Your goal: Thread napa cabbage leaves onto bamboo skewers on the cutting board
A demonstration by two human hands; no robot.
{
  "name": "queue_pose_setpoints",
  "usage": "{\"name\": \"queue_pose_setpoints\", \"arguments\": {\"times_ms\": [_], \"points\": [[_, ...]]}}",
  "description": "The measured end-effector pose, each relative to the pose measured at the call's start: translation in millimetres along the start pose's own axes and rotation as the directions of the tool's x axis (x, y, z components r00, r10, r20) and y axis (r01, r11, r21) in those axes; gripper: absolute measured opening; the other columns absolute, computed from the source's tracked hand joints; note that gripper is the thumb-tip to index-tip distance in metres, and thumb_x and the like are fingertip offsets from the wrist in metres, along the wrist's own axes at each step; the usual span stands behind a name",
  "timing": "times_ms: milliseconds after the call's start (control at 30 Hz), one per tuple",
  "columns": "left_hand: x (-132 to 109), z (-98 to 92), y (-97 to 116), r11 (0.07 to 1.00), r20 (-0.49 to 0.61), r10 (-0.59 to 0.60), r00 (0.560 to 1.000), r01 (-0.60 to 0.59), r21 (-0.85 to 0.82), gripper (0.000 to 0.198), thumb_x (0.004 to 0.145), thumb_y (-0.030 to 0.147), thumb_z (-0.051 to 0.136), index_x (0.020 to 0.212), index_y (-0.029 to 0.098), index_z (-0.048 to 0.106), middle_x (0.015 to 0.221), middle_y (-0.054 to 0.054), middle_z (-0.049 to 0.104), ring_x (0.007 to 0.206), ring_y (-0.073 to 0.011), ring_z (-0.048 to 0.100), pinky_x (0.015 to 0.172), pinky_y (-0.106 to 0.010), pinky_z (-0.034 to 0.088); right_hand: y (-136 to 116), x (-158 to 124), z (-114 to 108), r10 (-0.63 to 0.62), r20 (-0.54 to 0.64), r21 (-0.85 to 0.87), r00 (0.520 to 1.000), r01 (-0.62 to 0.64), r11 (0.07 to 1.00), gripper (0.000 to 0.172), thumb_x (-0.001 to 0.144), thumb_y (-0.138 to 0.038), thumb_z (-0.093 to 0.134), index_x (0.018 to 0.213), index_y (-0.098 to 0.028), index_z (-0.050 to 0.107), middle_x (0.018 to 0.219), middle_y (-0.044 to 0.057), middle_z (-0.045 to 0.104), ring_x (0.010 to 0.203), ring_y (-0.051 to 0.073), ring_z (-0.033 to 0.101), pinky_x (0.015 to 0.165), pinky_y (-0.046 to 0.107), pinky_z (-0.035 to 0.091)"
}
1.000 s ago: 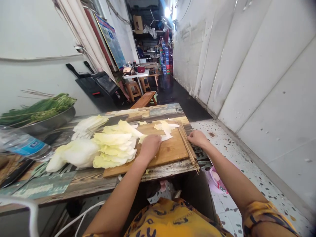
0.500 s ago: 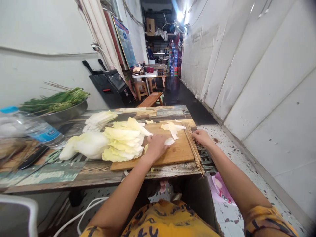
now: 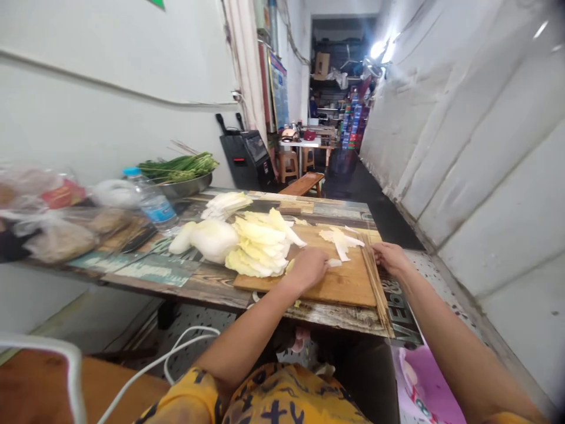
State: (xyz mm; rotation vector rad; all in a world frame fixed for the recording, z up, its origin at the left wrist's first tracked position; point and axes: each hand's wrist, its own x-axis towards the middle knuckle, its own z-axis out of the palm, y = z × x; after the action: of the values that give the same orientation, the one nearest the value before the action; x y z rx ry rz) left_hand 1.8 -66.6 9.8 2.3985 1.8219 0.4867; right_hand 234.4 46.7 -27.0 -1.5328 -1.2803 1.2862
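My left hand point(image 3: 311, 268) is over the wooden cutting board point(image 3: 348, 288), fingers curled on a small piece of white cabbage leaf point(image 3: 335, 262). To its left, overlapping the board, lies a pile of yellow-white napa cabbage leaves point(image 3: 260, 244). Torn leaf pieces point(image 3: 342, 240) rest near the board's far right corner. A bundle of thin bamboo skewers point(image 3: 375, 282) runs along the right edge of the board. My right hand point(image 3: 389, 259) is just right of the bundle, thumb and fingers pinched together; whether a skewer is between them cannot be made out.
Left of the leaves are a whole white cabbage piece point(image 3: 214, 240), another stack of leaves point(image 3: 226, 205), a water bottle point(image 3: 156, 206) and a metal bowl point(image 3: 188, 187) of skewered greens. Plastic bags point(image 3: 62, 235) lie farther left. A pink-purple tub point(image 3: 430, 383) stands below right.
The camera view has turned left, so everything appears shifted right and more of the table's left end shows. Both hands keep nearly the same places at the board and skewers.
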Motion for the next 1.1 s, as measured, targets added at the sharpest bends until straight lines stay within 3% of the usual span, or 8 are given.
{"name": "queue_pose_setpoints", "arguments": {"times_ms": [267,400,500,567,667,733,867,1100], "points": [[5,-0.4,-1,0.991,-0.065,-0.061,0.996,0.053,-0.125,0.021,0.085,0.025,0.051,0.076,0.018,0.069,0.081,-0.009,0.071,0.081,-0.0241,0.065,0.075,-0.032,0.046,-11,-11,5,-0.136,0.002,0.213,0.991,0.132,0.968,0.024,0.092,-0.031,0.056,0.108,-0.014,0.059,0.1,0.005,0.063,0.079,0.014,0.063,0.068,0.032,0.054],[-5,-11.3,0,0.97,-0.17,-0.111,0.979,0.07,-0.231,0.027,0.089,0.029,0.045,0.082,0.018,0.068,0.08,-0.006,0.071,0.076,-0.0201,0.063,0.07,-0.028,0.044,-22,-56,9,-0.27,0.071,0.267,0.96,0.242,0.933,0.023,0.084,-0.037,0.064,0.078,-0.016,0.058,0.069,-0.001,0.06,0.054,0.008,0.055,0.051,0.022,0.048],[-16,-17.7,-3,0.929,-0.236,-0.179,0.955,0.085,-0.36,0.037,0.093,0.033,0.036,0.083,0.016,0.067,0.077,-0.004,0.069,0.071,-0.0167,0.061,0.066,-0.025,0.043,-21,-102,11,-0.338,0.068,0.22,0.939,0.317,0.923,0.023,0.081,-0.04,0.067,0.078,-0.018,0.062,0.058,-0.005,0.056,0.039,0.005,0.042,0.036,0.016,0.035],[-24,-19.7,-5,0.783,-0.216,-0.285,0.934,0.097,-0.615,0.037,0.091,0.036,0.04,0.081,0.014,0.068,0.073,-0.004,0.068,0.068,-0.0157,0.06,0.063,-0.024,0.044,-16,-130,13,-0.412,0.012,0.097,0.911,0.409,0.908,0.015,0.079,-0.031,0.069,0.089,-0.02,0.069,0.059,-0.003,0.061,0.047,0.008,0.053,0.042,0.017,0.043],[-33,-20.4,-10,0.339,-0.021,-0.421,0.907,0.136,-0.931,0.031,0.08,0.039,0.056,0.081,0.012,0.071,0.068,-0.002,0.067,0.06,-0.0144,0.058,0.058,-0.023,0.044,-4,-159,17,-0.716,0.096,-0.339,0.691,0.699,0.629,0.026,0.086,-0.022,0.058,0.109,-0.023,0.07,0.094,0.004,0.074,0.083,0.017,0.069,0.074,0.026,0.055],[-37,-20.4,-13,0.168,0.077,-0.446,0.892,0.168,-0.971,0.03,0.074,0.041,0.064,0.081,0.012,0.072,0.066,-0.001,0.067,0.06,-0.0137,0.057,0.057,-0.023,0.044,3,-170,18,-0.779,0.193,-0.463,0.597,0.755,0.464,0.03,0.09,-0.019,0.051,0.115,-0.023,0.068,0.106,0.005,0.073,0.092,0.018,0.069,0.081,0.028,0.055],[-43,-20.4,-15,0.041,0.156,-0.429,0.89,0.192,-0.981,0.033,0.065,0.043,0.074,0.08,0.013,0.074,0.066,-0.002,0.068,0.062,-0.0131,0.057,0.058,-0.021,0.044,8,-182,13,-0.779,0.215,-0.538,0.589,0.737,0.409,0.031,0.092,-0.015,0.049,0.118,-0.021,0.066,0.101,0.006,0.074,0.085,0.016,0.071,0.075,0.025,0.056],[-46,-20.3,-15,-0.002,0.185,-0.433,0.882,0.205,-0.979,0.036,0.064,0.046,0.075,0.079,0.014,0.075,0.067,-0.003,0.069,0.063,-0.0135,0.058,0.06,-0.022,0.044,5,-195,5,-0.729,0.232,-0.561,0.644,0.701,0.44,0.033,0.093,-0.016,0.047,0.121,-0.022,0.064,0.094,0.006,0.073,0.08,0.016,0.069,0.067,0.025,0.054]]}}
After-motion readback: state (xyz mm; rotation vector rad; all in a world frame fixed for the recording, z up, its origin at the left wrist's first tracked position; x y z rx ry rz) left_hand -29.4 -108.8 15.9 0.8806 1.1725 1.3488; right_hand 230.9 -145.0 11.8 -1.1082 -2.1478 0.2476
